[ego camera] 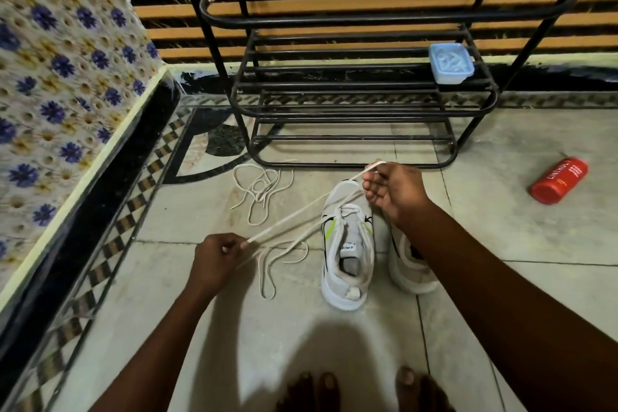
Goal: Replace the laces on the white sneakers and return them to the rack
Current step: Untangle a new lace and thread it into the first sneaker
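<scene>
Flowered cloth [50, 77]: fills the far left and hangs down to a black-and-cream skirting.
Floor [501, 227]: pale tiles with a chequered border on the left.
Left hand [219, 252]: low and left of the shoes, fingers curled, thumb and forefinger pinching the lace.
Loose lace [259, 191]: lies in a tangle on the floor, between the rack's foot and the left hand, touching neither hand.
Lace [301, 211]: stretched tight from the left hand up to the right hand, with a strand running into the near sneaker's eyelets. Its slack lies looped on the floor just beside that shoe.
Near sneaker [347, 254]: white with a yellow-green streak, upright on the floor, toe pointing toward the rack.
Rack [351, 90]: black metal tubes, standing behind the shoes.
Right hand [396, 192]: above the near sneaker's toe, fingers curled, holding the lace's other end, which loops over a fingertip.
Second sneaker [409, 273]: stands just right of the first, partly hidden under the right forearm.
Blue tub [451, 63]: sits on a rack shelf at its right end.
Red bottle [558, 181]: lies on its side on the floor, well apart from the shoes.
</scene>
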`<state>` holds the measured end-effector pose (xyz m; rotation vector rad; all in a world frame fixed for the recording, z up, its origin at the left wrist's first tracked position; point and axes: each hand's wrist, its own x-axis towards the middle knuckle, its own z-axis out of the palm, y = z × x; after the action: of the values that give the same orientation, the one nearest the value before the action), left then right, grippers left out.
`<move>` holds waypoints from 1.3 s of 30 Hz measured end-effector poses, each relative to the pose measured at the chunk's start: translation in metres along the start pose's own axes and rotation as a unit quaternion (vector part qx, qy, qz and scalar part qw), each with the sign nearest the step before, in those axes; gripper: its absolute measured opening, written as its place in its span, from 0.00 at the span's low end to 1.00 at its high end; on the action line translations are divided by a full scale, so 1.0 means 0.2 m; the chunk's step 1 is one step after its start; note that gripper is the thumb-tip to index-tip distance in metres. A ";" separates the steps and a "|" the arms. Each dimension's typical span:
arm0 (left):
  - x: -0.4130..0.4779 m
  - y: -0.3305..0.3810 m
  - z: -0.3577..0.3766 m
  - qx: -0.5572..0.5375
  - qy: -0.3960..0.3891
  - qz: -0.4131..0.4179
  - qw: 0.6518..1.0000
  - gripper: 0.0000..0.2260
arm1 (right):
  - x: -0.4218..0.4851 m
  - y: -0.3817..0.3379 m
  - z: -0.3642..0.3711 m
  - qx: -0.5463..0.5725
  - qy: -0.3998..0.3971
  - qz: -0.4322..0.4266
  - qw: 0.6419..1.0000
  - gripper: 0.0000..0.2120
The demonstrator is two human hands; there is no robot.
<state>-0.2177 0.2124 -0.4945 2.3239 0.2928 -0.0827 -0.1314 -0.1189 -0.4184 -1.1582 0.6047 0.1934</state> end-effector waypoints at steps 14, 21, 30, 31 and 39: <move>0.00 0.21 0.08 -0.226 0.011 -0.104 0.969 0.09 | 0.03 0.05 0.01 -0.139 -0.014 -0.084 0.987 0.13; 0.00 0.62 0.19 -0.263 -0.046 0.003 0.964 0.03 | 0.03 0.13 -0.06 -0.419 -0.079 -0.283 0.860 0.22; -0.02 0.78 0.18 -0.249 -0.050 0.112 0.961 0.04 | 0.02 0.14 0.01 -0.485 -0.238 -0.315 0.781 0.04; -0.01 0.76 0.17 -0.240 -0.045 0.107 0.964 0.03 | 0.03 0.12 0.01 -0.478 -0.205 -0.334 0.786 0.05; 0.07 0.47 0.21 -0.125 -0.052 0.040 0.990 0.10 | 0.08 -0.02 0.03 -0.534 -0.062 -0.376 0.755 0.09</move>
<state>-0.1804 0.1219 -0.4608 2.0721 0.1486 -0.1199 -0.1144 -0.1184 -0.4226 -2.3914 -0.2247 -0.1188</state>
